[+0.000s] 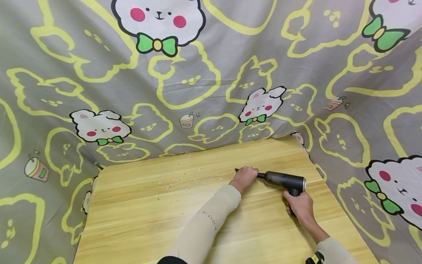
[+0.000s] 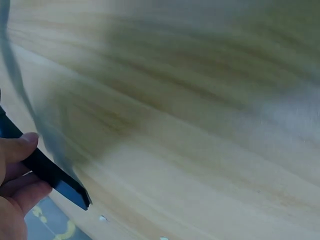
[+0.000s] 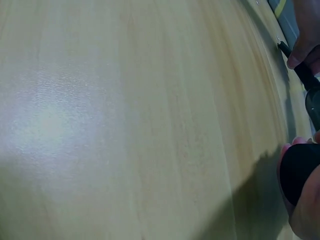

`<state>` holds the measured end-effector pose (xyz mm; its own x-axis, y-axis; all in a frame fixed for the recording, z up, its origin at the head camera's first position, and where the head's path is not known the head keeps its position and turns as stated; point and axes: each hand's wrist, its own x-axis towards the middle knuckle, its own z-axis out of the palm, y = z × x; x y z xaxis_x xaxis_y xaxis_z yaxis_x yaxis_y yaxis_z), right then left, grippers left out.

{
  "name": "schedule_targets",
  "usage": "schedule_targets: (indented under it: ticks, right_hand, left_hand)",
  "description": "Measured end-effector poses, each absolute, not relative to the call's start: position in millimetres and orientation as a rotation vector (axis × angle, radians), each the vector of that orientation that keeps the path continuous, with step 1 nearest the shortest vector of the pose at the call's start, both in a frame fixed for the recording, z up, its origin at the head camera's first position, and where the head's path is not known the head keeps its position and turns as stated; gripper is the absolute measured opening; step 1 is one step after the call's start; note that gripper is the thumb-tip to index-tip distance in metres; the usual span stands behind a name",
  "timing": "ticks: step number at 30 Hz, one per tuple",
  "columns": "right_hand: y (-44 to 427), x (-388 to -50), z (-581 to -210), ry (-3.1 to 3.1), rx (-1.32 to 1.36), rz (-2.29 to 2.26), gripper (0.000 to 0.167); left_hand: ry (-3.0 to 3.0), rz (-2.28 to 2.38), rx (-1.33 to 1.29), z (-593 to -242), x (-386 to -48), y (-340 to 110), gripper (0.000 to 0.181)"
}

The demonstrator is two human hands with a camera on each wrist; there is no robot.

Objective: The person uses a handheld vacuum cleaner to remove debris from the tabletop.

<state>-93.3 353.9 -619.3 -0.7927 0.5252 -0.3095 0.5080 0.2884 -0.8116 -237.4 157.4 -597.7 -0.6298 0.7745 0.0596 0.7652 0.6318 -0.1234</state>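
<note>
A black handheld vacuum cleaner (image 1: 284, 179) is held over the wooden table, its narrow nozzle (image 2: 55, 177) pointing left. My right hand (image 1: 300, 205) grips its handle, fingers wrapped round it. Near the front end, my left hand (image 1: 244, 178) pinches the nozzle between thumb and fingers, as the left wrist view shows. The nozzle's slanted tip is close to the tabletop beside a small pale scrap (image 2: 103, 218); whether it touches the wood I cannot tell. Scattered paper-like bits (image 1: 178, 180), pink and white, lie on the table left of the nozzle.
The wood-grain table (image 1: 132, 216) reaches back to a grey curtain (image 1: 197, 84) printed with cartoon animals, which also hangs along both sides. The table's right edge runs close to the right forearm.
</note>
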Motion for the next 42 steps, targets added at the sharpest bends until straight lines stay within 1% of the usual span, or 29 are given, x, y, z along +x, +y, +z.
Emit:
schedule_targets:
  ticks: [6,14,18,26,42]
  right_hand:
    - [351.8,-99.2,-620.4,-2.545,-0.963,1.509,0.033]
    - [348.8,-103.5,-621.1,-2.536,-0.982,1.506,0.033]
    - [346.7,-106.5,-620.3,-2.553,-0.980,1.500,0.033]
    - [346.0,-111.4,-617.1,-2.593,-0.919,1.466,0.033]
    - [338.9,-118.7,-609.4,-2.743,-0.813,1.320,0.034]
  left_hand:
    - [-2.763,0.176,-1.282,-596.0,-242.1,153.6,0.015]
    - [-2.760,0.203,-1.272,-596.0,-245.1,150.7,0.014]
    - [-2.795,0.187,-1.268,-595.8,-246.9,148.5,0.017]
    - [-2.795,0.141,-1.254,-599.0,-249.0,143.2,0.017]
    - [-2.760,0.105,-1.173,-601.4,-243.0,123.3,0.015]
